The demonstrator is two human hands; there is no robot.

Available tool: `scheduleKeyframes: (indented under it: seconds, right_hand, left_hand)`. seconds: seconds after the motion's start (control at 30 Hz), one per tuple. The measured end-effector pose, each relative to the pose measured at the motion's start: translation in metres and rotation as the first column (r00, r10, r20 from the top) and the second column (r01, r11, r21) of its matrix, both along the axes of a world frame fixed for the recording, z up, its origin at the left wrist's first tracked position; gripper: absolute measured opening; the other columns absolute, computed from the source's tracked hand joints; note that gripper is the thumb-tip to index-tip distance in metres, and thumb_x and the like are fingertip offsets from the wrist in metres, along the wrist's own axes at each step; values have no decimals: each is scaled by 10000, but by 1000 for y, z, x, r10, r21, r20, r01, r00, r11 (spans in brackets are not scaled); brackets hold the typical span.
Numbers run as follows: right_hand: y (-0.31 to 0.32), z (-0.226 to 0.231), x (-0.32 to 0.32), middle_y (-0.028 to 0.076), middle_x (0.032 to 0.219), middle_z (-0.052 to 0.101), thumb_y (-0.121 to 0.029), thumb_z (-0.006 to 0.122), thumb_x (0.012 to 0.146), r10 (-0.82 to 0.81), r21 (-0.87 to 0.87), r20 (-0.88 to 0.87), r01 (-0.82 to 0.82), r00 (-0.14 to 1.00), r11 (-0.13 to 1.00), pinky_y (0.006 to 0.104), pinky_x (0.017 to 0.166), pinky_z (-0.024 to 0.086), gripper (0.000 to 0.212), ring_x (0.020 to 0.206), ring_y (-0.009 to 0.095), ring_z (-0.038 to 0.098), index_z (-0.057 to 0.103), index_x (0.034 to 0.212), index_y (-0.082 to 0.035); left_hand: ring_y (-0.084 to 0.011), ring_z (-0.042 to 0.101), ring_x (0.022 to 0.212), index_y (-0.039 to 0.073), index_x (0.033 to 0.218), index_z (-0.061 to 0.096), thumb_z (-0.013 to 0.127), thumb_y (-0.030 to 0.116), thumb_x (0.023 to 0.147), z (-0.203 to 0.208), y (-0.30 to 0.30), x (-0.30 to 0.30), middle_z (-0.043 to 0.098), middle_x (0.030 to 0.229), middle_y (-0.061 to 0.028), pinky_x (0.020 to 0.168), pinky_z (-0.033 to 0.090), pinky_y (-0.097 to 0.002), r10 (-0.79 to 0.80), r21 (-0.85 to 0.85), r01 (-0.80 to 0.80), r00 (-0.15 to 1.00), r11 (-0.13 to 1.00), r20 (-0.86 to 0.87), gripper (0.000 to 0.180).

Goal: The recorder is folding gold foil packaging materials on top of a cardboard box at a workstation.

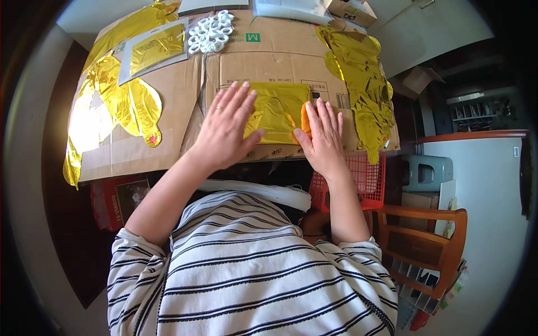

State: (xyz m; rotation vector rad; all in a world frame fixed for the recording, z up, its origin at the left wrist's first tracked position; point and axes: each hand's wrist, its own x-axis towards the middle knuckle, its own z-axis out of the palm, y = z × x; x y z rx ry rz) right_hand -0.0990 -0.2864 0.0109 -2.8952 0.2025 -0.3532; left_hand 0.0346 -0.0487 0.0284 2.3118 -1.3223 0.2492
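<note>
Gold foil balloon (277,109) on cardboard (168,134); crumpled foil (364,84), white rings (211,32) nearby. Left hand (224,131), right hand (322,137): flat, fingers spread, pressing, gripping nothing.

My left hand (224,131) covered the left part of the flat gold foil balloon (278,112), and my right hand (322,140) hid most of the orange piece (305,119) beside it, so I could not tell its shape. The cardboard sheet (263,61) concealed the desk beneath entirely. My striped shirt (246,269) blocked the lower part of the red basket (364,179). The small box (350,10) at the far side was cut off by the top edge.
</note>
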Motion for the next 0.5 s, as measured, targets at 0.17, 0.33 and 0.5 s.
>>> scheduleKeyframes:
  seconds: [0.17, 0.33, 0.5]
  right_hand:
    - [-11, 16, 4, 257, 1585, 397, -398, 496, 1078, -26, 314, 159, -26, 987, 949, 588, 1233, 192, 597, 1498, 405, 343, 432, 1521, -3]
    - [-1, 16, 42, 243, 1619, 352, -445, 497, 1060, 114, 113, 128, -129, 985, 985, 582, 1247, 149, 662, 1520, 388, 312, 385, 1556, -22]
    - [11, -3, 57, 234, 1651, 295, -477, 526, 1030, 154, -45, -34, -156, 987, 987, 612, 1245, 99, 736, 1540, 383, 266, 341, 1579, -22]
  left_hand:
    - [-412, 279, 1525, -43, 1535, 377, 603, 521, 956, -12, -16, -3, 349, 1609, -253, 1254, 187, -526, -21, 95, 17, 999, 995, 44, 839]
    - [-409, 268, 1531, -43, 1556, 342, 597, 545, 953, -21, -16, 6, 336, 1617, -253, 1255, 179, -529, 5, 81, -4, 1000, 997, -11, 880]
    - [-353, 232, 1559, -20, 1575, 325, 619, 607, 919, -12, 0, 31, 310, 1654, -191, 1269, 142, -522, -18, 240, 26, 999, 970, -34, 954]
